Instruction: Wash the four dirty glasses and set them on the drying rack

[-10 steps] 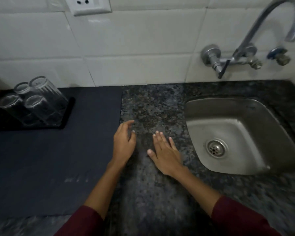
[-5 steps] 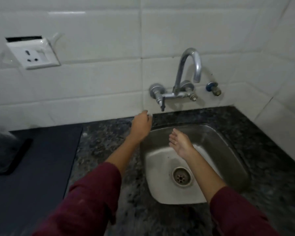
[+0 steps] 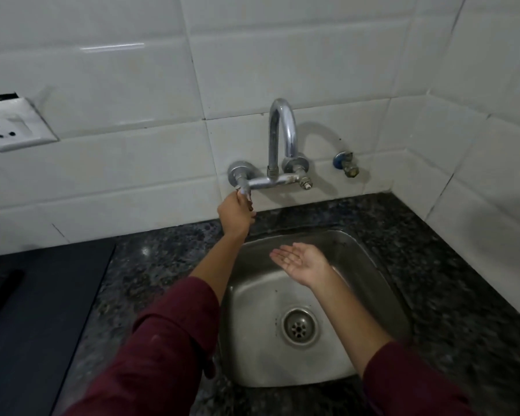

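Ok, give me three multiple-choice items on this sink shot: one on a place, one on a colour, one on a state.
1. Where is the left hand?
A. On the tap handle at the wall
B. Flat on the counter
C. Inside the drain

2. What colour are the sleeves?
A. White
B. Dark red
C. Yellow

3. How is the right hand held?
A. Gripping a glass
B. Clenched in a fist
C. Open, palm up over the sink

Answers:
1 A: its fingers curl round the handle at the left end of the tap.
2 B: both forearms wear maroon cloth.
3 C: the fingers lie straight, holding nothing, below the spout.
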{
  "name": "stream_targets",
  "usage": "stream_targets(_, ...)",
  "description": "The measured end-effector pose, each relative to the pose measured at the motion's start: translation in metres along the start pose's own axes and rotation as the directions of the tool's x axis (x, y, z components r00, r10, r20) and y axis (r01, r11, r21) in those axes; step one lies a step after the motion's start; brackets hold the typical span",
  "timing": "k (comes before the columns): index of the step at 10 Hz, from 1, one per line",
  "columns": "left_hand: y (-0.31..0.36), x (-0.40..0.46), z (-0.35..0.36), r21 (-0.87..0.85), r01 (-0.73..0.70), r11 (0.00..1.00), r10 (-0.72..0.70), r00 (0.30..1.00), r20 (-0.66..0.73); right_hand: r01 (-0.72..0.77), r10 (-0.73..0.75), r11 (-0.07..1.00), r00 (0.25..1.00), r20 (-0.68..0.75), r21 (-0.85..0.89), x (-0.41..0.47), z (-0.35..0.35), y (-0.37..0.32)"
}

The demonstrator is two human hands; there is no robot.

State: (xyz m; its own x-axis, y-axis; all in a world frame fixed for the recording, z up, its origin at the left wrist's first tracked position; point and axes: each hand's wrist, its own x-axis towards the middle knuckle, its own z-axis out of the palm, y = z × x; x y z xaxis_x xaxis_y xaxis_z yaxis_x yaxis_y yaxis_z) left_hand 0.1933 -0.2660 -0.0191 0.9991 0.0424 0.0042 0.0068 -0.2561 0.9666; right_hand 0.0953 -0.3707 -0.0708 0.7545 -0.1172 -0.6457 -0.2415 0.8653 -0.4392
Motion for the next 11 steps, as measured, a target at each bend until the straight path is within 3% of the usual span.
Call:
stream_targets(1, 0.002, -0.002, 0.003, -0.058, 0.058, 0.997, -0.059, 0.998, -0.018, -0.004, 0.004, 1.0, 1.0, -0.022, -0.001, 0.0, -0.003, -0.004)
stream_targets(2, 0.003, -0.002, 0.003, -0.013, 0.063, 0.998, -0.064, 0.998, -0.029, -0.002, 0.002, 1.0, 1.0, -0.03, -0.017, -0.003, -0.002, -0.006)
stream_targets(5, -0.007, 0.015, -0.001, 0.391, -0.071, 0.918, 0.091, 0.995, -0.032, 0.011, -0.013, 0.997, 0.999, -0.029, -0.081, -0.01, -0.001, -0.007)
stream_targets(7, 0.001, 0.006, -0.009, 0.63, -0.202, 0.75, 0.19, 0.978, 0.088, 0.062, -0.056, 0.963, 0.998, 0.029, -0.263, -0.019, -0.012, -0.004)
stream_targets(8, 0.006, 0.008, -0.003, 0.722, -0.277, 0.634, 0.257, 0.956, 0.141, 0.094, -0.145, 0.811, 0.988, -0.043, -0.578, -0.024, -0.015, 0.0)
stream_targets(9, 0.009, 0.008, -0.001, 0.761, -0.316, 0.566, 0.293, 0.94, 0.172, 0.127, -0.22, 0.565, 0.975, 0.0, -0.815, -0.025, -0.019, -0.005)
stream_targets(10, 0.011, -0.001, -0.011, 0.795, -0.327, 0.512, 0.273, 0.939, 0.21, 0.13, -0.254, 0.114, 0.962, 0.098, -0.985, -0.031, -0.012, -0.014)
stream_targets(11, -0.003, -0.014, -0.015, 0.778, -0.318, 0.542, 0.18, 0.948, 0.262, 0.098, -0.299, -0.145, 0.944, 0.138, -0.985, -0.048, 0.004, -0.025)
